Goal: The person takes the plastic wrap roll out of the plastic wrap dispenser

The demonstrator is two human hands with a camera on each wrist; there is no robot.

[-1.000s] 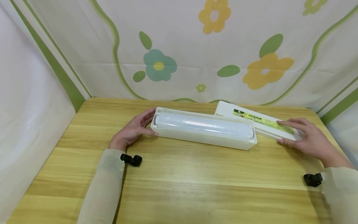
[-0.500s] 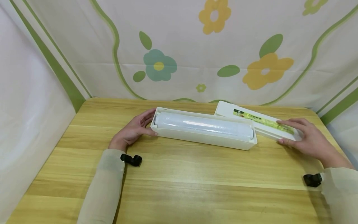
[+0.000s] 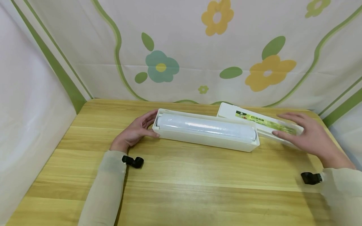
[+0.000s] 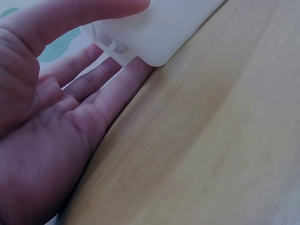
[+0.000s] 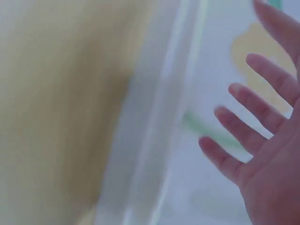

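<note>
My left hand (image 3: 133, 131) cups the left end of the white dispenser box (image 3: 206, 139), thumb along its near wall and fingers round the far side, lightly curled against it. My right hand (image 3: 304, 135) is spread with straight fingers (image 5: 248, 136) over the right end of the white lid (image 3: 229, 110); the wrist view is blurred, so I cannot tell whether it touches the lid, and it grips nothing. Between my hands I see a broad stretch of bare wooden table (image 3: 181, 182) running to the near edge. The flowered cloth backdrop (image 3: 181, 56) rises straight from the far edge, just behind the lid, and a white side wall (image 3: 25, 110) closes off the left. The box lies across the middle of the table, open, with the roll of cling film (image 3: 206, 125) seated inside. The lid lies flat behind its right end, angled toward the back corner, with its green label (image 3: 263, 123) facing up
</note>
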